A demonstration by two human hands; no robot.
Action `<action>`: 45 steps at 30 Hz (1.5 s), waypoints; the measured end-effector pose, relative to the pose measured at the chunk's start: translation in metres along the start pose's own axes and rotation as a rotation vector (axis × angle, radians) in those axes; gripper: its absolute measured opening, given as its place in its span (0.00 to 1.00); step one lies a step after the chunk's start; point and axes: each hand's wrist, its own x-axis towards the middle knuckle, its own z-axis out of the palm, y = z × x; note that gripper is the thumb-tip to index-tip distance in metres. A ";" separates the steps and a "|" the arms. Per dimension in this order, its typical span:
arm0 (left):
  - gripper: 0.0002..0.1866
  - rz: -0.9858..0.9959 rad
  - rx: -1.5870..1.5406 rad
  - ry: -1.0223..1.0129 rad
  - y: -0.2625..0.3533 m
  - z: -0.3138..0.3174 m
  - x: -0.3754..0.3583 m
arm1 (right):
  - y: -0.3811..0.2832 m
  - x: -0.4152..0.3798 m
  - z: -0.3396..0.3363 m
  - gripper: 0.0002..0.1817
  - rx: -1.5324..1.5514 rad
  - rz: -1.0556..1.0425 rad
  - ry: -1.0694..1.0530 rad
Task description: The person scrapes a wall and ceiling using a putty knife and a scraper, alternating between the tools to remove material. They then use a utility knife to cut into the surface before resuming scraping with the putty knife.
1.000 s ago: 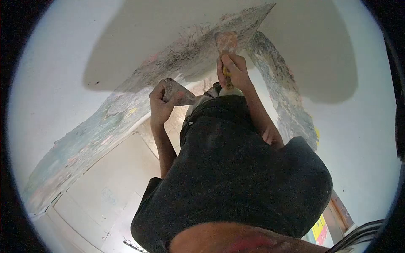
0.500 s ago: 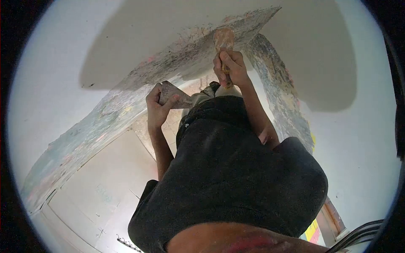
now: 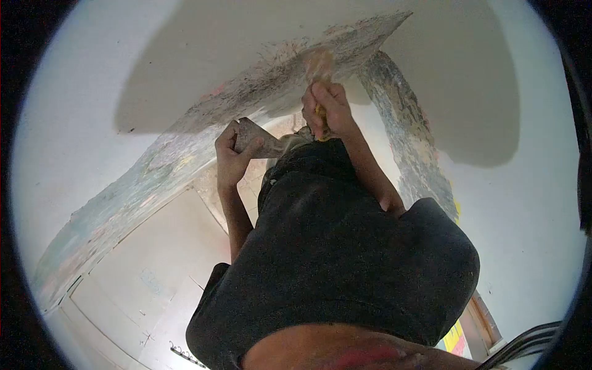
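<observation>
A pale wall [image 3: 68, 148] fills much of the view, crossed by a rough, mottled grey strip [image 3: 243, 92] with pinkish and greenish patches; a second worn strip [image 3: 401, 117] runs down at the right, and broad shadows darken the smooth surface on both sides. The person's right hand [image 3: 330, 108] is closed around the yellow handle of a scraper [image 3: 319, 65], whose blurred blade lies over the mottled strip in the view; whether it touches cannot be told. Lower and to the left, the left hand [image 3: 233, 153] grips a flat, greyish, tapering plate [image 3: 256, 140] between thumb and fingers, its narrow end pointing towards the waist. The person wears a dark shirt [image 3: 345, 246]. Several dark cables [image 3: 527, 342] curve in at the lower right, near a yellow and pink patch [image 3: 455, 339].
</observation>
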 end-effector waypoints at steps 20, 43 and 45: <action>0.14 -0.081 0.071 -0.050 0.000 -0.004 0.004 | -0.014 0.005 -0.002 0.21 0.095 0.018 0.003; 0.12 -0.035 -0.033 0.043 0.002 0.022 0.004 | -0.023 0.007 -0.018 0.21 -0.097 -0.014 -0.054; 0.11 -0.066 0.025 0.026 -0.004 0.021 0.007 | -0.023 0.002 -0.023 0.22 -0.144 -0.006 -0.030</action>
